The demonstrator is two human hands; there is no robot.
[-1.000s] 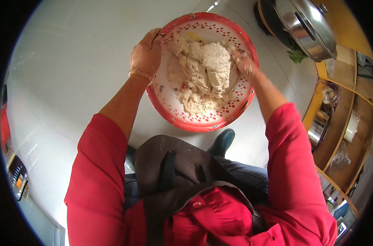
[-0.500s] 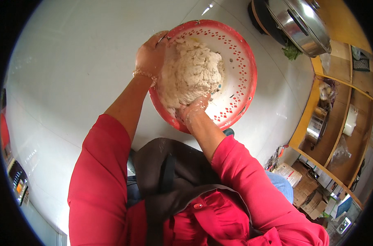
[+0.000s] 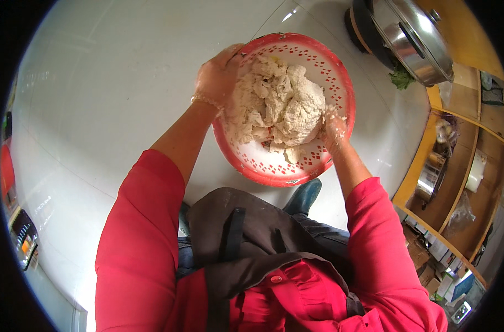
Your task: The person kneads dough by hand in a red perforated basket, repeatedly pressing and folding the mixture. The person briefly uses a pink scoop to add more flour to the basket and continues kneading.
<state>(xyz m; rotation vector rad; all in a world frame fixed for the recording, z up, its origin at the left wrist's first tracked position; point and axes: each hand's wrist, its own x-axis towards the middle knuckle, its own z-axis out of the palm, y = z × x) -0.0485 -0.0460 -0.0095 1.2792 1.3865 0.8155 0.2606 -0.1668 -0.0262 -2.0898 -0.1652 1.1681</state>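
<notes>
A wide enamel basin, white with a red rim and red diamond marks, holds a rough lump of pale dough. Looser, floury pieces lie toward its left side. My left hand is closed over the basin's upper left rim, a beaded bracelet at its wrist. Inside the right wall, my right hand is closed against the dough's right side. Dough bits cling to its fingers, which are partly hidden and slightly blurred.
The basin is over a pale tiled floor. At the upper right stands a lidded steel pot with green leaves beneath it. A yellow wooden shelf with kitchenware runs down the right. My boot is just below the basin.
My right hand has moved from the dough's lower edge to its right side. The dough has shifted right and opened into rougher folds. The left hand stays on the rim.
</notes>
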